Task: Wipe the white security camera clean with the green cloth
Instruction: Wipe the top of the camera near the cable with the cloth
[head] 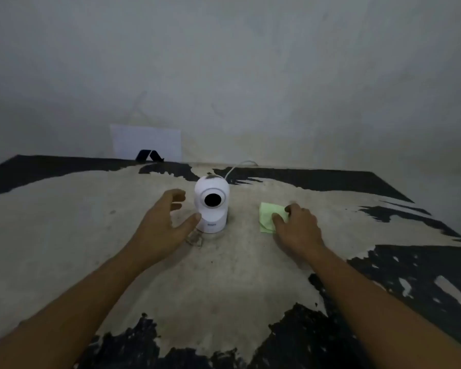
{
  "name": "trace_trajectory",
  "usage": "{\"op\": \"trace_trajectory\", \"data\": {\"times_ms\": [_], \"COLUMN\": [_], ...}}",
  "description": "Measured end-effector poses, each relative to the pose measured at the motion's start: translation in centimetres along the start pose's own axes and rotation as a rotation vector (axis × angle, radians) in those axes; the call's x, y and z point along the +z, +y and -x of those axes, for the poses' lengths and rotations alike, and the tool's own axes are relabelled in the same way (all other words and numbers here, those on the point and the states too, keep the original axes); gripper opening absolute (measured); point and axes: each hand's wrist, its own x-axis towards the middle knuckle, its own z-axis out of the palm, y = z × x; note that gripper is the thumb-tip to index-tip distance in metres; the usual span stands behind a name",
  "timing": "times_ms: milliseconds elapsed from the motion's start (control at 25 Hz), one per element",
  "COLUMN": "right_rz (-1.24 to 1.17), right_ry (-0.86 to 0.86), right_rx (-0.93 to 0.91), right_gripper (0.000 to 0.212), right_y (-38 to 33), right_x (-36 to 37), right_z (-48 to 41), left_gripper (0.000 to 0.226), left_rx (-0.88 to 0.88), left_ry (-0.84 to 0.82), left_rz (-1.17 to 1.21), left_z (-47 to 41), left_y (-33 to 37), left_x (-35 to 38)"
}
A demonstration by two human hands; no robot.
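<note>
**Both hands out: left cupped by the camera, right on the cloth**

Head view. Your table (64,222) is worn pale across the middle, with black surface left along the far edge at 12 o'clock and in ragged patches at 3 and 6 o'clock. The far edge runs against a grey wall (250,62). The right edge slants away at 2 to 3 o'clock. You have bare tabletop to the left of the camera, toward 9 o'clock, and in front of it between your forearms.

The white security camera (212,205) stands upright near the table's middle, dark lens facing you. A white cable (234,167) loops from its back toward 1 o'clock and the far edge. At 11 o'clock from it, a small black stand (149,155) sits at the table's far edge in front of a white sheet (147,141) leaning on the wall.

Your left hand (163,227) is at the camera's 9 o'clock, fingers spread and curved in an open cup, holding nothing; the thumb tip reaches the camera's lower left side, and you cannot tell whether it touches.

The green cloth (270,215) lies flat at the camera's 3 o'clock, near it but apart. Your right hand (298,230) rests over the cloth's right part, thumb and fingertips pressed on it; whether they have pinched it is unclear.
</note>
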Motion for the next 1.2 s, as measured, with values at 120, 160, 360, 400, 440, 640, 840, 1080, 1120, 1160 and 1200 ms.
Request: {"op": "trace_trajectory", "data": {"times_ms": [120,160,360,400,440,640,840,1080,1120,1160,1200], "right_rz": [0.133,0.134,-0.119,-0.160,-0.198,-0.440,-0.615,-0.759,-0.795,-0.828,-0.860], "right_ry": [0.100,0.101,0.072,0.075,0.089,0.213,0.270,0.176,0.168,0.160,0.143], "right_rx": [0.014,0.023,-0.011,-0.059,-0.101,-0.162,-0.168,-0.227,-0.232,-0.246,-0.268], "right_gripper": [0.058,0.058,0.034,0.026,0.020,0.011,0.005,0.027,0.026,0.021,0.017], "right_y": [-0.2,-0.2,-0.4,-0.4,-0.6,-2.4,-5.7,-8.3,-8.4,-8.5,-8.6], "right_x": [0.6,0.7,1.0,0.9,0.7,0.1,0.5,2.0,2.1,2.1,2.2], "right_z": [-0.7,-0.8,-1.7,-1.6,-1.5,-1.0,-0.4,0.8,1.0,1.3,1.6], "left_gripper": [0.068,0.068,0.064,0.064,0.064,0.064,0.052,0.049,0.048,0.048,0.048], "left_rx": [-0.016,-0.023,-0.005,-0.002,0.000,0.031,0.062,0.049,0.046,0.045,0.042], "left_ry": [0.023,0.011,0.001,0.005,0.009,0.014,0.006,-0.007,-0.009,-0.010,-0.011], "left_rz": [0.074,0.093,0.180,0.187,0.188,0.171,0.151,0.133,0.135,0.140,0.143], "left_z": [-1.3,-1.4,-0.9,-0.7,-0.6,-1.0,-1.1,-1.3,-1.3,-1.4,-1.4], "left_y": [-0.2,-0.2,-0.8,-0.9,-1.0,-1.4,-1.2,-1.1,-1.1,-1.1,-1.2], "left_x": [1.0,1.2,2.8,3.0,3.1,3.5,3.2,3.0,3.0,3.0,3.1]}}
